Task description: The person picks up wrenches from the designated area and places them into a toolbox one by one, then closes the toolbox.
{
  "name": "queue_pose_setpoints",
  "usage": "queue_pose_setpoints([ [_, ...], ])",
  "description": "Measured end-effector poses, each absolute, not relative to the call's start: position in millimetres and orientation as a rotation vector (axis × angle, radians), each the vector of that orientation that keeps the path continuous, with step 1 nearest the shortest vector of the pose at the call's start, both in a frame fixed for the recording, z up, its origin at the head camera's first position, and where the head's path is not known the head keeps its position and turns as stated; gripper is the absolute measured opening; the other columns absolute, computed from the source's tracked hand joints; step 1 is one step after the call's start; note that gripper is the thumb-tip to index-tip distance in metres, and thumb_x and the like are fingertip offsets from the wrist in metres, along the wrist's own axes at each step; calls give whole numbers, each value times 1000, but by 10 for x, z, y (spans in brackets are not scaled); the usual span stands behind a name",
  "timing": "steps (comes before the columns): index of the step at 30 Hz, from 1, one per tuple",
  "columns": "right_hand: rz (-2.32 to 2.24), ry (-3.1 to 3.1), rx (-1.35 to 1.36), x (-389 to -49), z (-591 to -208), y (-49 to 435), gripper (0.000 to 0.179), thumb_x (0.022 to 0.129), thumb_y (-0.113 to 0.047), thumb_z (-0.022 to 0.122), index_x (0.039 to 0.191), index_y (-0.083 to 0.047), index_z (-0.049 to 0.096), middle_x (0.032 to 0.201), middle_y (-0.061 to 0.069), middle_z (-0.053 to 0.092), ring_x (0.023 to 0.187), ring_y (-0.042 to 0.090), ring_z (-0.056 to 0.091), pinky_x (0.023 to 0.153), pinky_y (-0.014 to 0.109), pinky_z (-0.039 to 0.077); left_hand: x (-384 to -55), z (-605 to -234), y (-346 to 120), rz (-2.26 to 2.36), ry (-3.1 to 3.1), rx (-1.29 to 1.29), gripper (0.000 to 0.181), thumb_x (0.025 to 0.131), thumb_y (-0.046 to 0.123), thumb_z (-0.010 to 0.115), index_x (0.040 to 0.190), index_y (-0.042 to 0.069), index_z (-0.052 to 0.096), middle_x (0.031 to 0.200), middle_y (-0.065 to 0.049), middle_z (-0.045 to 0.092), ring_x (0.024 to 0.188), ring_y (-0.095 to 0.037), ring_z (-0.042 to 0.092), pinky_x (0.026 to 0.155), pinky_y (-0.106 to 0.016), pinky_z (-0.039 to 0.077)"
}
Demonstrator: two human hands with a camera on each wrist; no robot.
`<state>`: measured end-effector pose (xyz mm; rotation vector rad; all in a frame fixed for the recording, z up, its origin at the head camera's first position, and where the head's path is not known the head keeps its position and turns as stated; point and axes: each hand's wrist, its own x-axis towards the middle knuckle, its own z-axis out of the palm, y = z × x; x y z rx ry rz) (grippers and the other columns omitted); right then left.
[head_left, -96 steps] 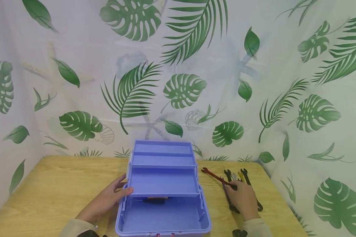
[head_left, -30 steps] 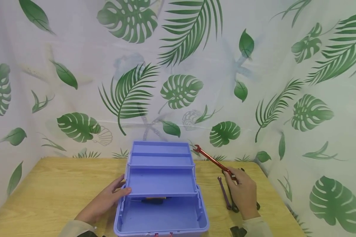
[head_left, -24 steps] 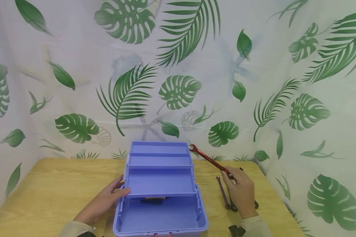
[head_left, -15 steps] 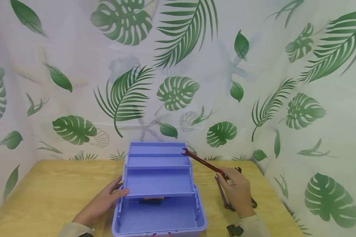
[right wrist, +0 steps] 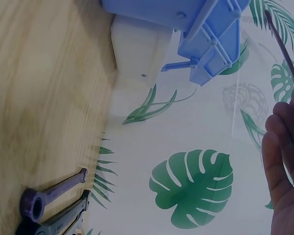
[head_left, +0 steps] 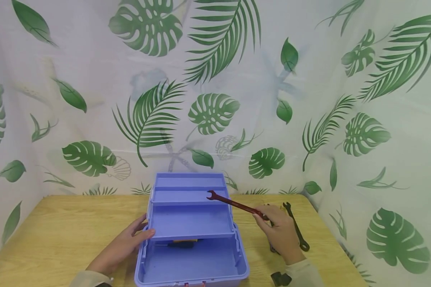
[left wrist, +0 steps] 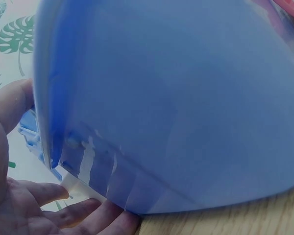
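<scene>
A blue toolbox (head_left: 192, 264) stands with its stepped trays (head_left: 192, 221) raised over the lower compartment. At its left side, my left hand (head_left: 120, 247) holds the box, thumb by the tray edge and fingers on the outer wall; the left wrist view shows this hand (left wrist: 34, 196) at the wall. My right hand (head_left: 279, 235) pinches a dark red open-ended wrench (head_left: 233, 203) near one end. The wrench's open jaw points left and overlaps the upper trays in the head view. In the right wrist view, only its thin shaft (right wrist: 283, 49) shows beyond the fingers.
Right of the box, a black wrench (head_left: 296, 227) lies on the wooden table (head_left: 75, 231), with others partly hidden by the right hand. The right wrist view shows a purple wrench (right wrist: 54, 193) there. A black-handled tool (head_left: 181, 244) lies inside the box under the trays.
The right hand has lifted the red wrench from beside the other wrenches and carried it left until its open end overlaps the trays. The left hand stays at the box.
</scene>
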<state>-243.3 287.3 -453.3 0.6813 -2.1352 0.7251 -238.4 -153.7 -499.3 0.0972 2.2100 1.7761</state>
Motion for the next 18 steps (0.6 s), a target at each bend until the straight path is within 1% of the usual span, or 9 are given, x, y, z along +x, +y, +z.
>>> queue_pose_setpoints([
  [6,720,-2153,759,-2428,-4547,2828,27,80,-3,85,103,-15,79,91,-6,75,75,5,61,66,15,46,-2349,-5000,-1537,1797,2197,96,85,101,42,63,165,8,19,162,-32,30,142,-52,41,102,-57,53],
  [9,721,-2155,794,-2422,-4545,2800,27,80,-3,85,103,-16,79,93,-6,75,75,4,62,65,15,45,-2325,-4988,-1535,1806,2186,94,84,102,42,63,165,8,19,162,-32,29,141,-51,43,101,-56,53],
  [16,763,-2176,866,-2389,-4557,2719,26,80,-2,85,102,-14,79,97,-4,76,86,12,70,67,16,54,-2274,-4950,-1513,1807,2174,96,85,103,42,62,165,6,17,162,-33,28,139,-51,44,101,-56,53],
  [18,762,-2180,895,-2376,-4576,2689,26,81,-3,85,103,-14,79,98,-3,76,87,13,71,66,16,54,-2263,-4954,-1507,1811,2165,97,84,103,43,61,165,7,17,162,-32,28,139,-50,45,102,-56,53],
])
